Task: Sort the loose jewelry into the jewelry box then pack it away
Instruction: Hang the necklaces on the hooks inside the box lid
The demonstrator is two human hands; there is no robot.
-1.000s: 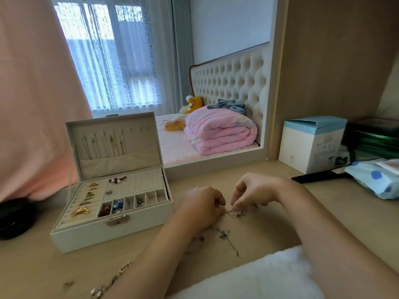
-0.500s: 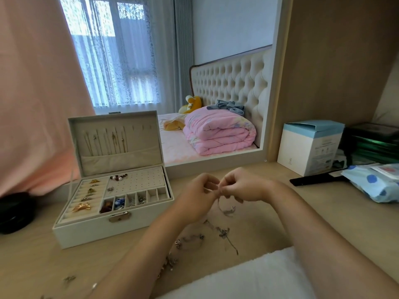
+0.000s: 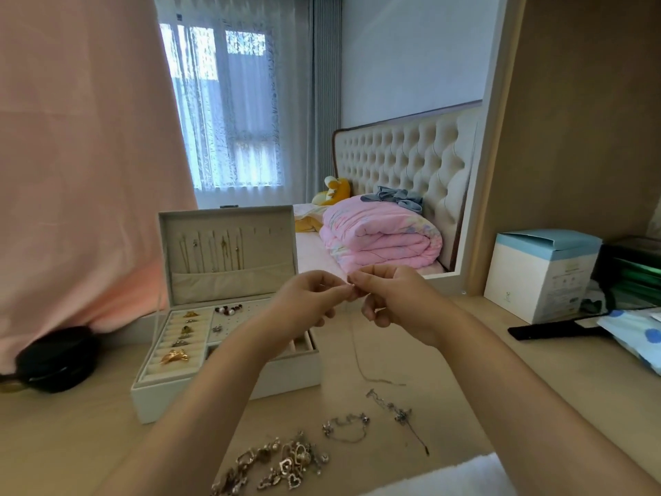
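An open white jewelry box (image 3: 286,375) stands on the desk at the left, its lid upright with chains hanging inside and rings and earrings in the tray. My left hand (image 3: 307,302) and my right hand (image 3: 393,298) are raised in front of the box, fingertips together, pinching the top of a thin silver necklace chain (image 3: 357,356) that hangs down to the desk. Loose jewelry lies near me: a heap of bracelets and charms (image 3: 282,463), a small silver bracelet (image 3: 345,427) and a pendant chain (image 3: 400,415).
A black round case (image 3: 53,359) sits at the far left under a pink curtain. A white and blue carton (image 3: 540,277), a black flat object (image 3: 558,329) and a blue dotted pouch (image 3: 640,334) stand at the right. White fluffy fabric (image 3: 447,477) lies at the near edge.
Both hands have risen from the desk surface, lifting the thin chain so that it now hangs from the fingertips. The view has tilted up.
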